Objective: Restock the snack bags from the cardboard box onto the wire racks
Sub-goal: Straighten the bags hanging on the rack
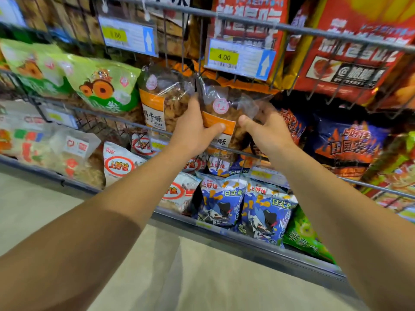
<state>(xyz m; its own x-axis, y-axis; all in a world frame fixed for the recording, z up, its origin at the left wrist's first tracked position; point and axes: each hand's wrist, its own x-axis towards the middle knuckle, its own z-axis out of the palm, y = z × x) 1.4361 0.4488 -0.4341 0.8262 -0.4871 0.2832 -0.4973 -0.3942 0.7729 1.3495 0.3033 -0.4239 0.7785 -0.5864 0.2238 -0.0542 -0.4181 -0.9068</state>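
Up close, the left hand point(195, 129) and right hand point(267, 131) clasp a clear snack bag point(224, 113) between them, thumbs curled over its orange label. Just beyond, it leans against the middle wire rack point(125, 118), beside a matching bag point(164, 102), under a 4.00 price tag point(239, 58).

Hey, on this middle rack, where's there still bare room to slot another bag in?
Bare wire shows between the green bags and the shelved clear bag. Right of the held clear bag, dark flame-print bags crowd the rack.
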